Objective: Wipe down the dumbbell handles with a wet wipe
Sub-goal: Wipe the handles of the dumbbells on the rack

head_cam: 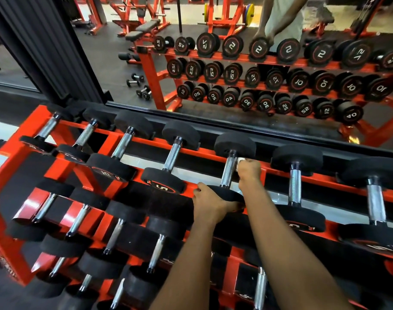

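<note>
A black dumbbell with a knurled chrome handle lies on the top shelf of the orange rack, fifth from the left. My left hand grips its near black head from the front. My right hand is curled round a white wet wipe and holds it against the far end of that handle, just below the far head. Most of the wipe is hidden in my fist.
More dumbbells fill the top shelf on both sides, the nearest handles being one to the left and one to the right, and the lower shelves. A wall mirror directly behind the rack reflects the rack and the gym floor.
</note>
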The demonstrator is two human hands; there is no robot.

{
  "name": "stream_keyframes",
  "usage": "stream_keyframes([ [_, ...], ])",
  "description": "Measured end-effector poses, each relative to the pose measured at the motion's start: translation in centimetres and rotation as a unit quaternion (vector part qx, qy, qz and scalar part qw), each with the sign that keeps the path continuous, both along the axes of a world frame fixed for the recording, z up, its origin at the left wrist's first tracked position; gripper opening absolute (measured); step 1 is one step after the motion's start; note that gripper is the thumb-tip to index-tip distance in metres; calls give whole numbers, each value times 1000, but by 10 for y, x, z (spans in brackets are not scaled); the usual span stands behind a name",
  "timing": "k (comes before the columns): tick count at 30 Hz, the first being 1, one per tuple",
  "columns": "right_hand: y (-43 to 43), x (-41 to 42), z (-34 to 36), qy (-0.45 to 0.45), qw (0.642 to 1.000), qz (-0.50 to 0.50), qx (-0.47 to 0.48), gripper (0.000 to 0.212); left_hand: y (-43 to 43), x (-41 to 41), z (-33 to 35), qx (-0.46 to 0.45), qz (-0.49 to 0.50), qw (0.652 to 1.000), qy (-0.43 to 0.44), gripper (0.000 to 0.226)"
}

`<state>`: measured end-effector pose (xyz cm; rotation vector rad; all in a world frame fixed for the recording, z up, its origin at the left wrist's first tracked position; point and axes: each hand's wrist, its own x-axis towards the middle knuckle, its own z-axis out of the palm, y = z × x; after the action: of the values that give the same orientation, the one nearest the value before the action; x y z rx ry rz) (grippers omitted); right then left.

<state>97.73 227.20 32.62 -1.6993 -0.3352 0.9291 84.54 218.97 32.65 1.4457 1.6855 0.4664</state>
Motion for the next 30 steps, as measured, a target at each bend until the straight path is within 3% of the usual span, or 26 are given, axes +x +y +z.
stream_keyframes([
  [4, 3, 0, 16, 68, 998, 9, -11, 17, 0, -1, 0, -2, 1, 1000, -2, 128],
  [9, -2, 13, 3, -12, 998, 44, -37, 14, 0, 0, -2, -1, 0, 1000, 4, 128],
  [14, 1, -2, 9, 75, 997, 23, 0, 15, 1, 0, -1, -3, -1, 1000, 4, 127],
  [18, -7, 1, 15, 17, 998, 61, -20, 30, 0, 0, 0, 1, -2, 1000, 6, 124],
  [21, -8, 8, 8, -12, 998, 60, -9, 19, 0, -1, 0, 1, -1, 1000, 4, 126],
  [24, -2, 3, -2, 47, 997, 51, 28, 19, 1, -1, 1, -3, -2, 1000, 3, 125],
  [27, -3, 3, -16, 97, 986, 134, 29, 30, 0, -1, 1, 0, -4, 1000, 9, 124],
  [30, -20, 11, -18, 55, 970, 237, -27, 38, 0, 0, 0, 2, -1, 1000, 12, 126],
])
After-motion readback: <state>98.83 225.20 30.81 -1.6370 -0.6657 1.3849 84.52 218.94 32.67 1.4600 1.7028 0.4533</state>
